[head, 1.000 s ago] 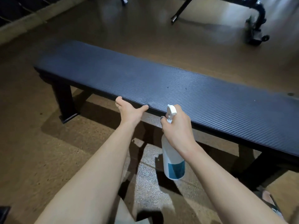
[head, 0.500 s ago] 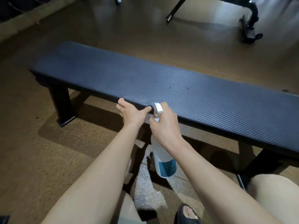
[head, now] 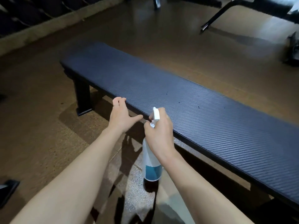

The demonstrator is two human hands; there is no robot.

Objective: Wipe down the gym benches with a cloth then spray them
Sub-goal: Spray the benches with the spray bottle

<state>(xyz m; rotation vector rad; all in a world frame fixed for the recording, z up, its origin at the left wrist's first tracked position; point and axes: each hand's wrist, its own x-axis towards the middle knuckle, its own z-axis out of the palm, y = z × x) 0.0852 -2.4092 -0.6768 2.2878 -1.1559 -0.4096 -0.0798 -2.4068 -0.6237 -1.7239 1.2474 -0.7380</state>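
Head view: long dark blue bench pad, ribbed texture, is the surface [head: 202, 110]; runs diagonally from upper left to lower right. A few small dark specks on the pad near its middle. One black bench leg [head: 83, 97] visible under the left end, foot on the floor [head: 40, 126], which is brown and speckled.

R hand [head: 159, 135] wrapped round the neck of a spray bottle [head: 151, 160], fingers curled at the trigger; white nozzle pokes up above the knuckles, pointing toward the pad. Bottle body hangs below the hand, white w/ blue lower band, just in front of the surface's near edge, not resting on it. Can't tell if trigger is squeezed.

L hand [head: 121, 115] holds nothing, fingers loosely bent, thumb stretched out to the right. Fingertips touch the near edge of the surface; thumb tip near the same edge, close to the R hand. Thin ring on one finger.

Both forearms bare, reaching in from the bottom of frame.

Background: black metal frame of other gym equipment [head: 215, 18] at top right, blurred. Low ledge [head: 48, 28] along top left.
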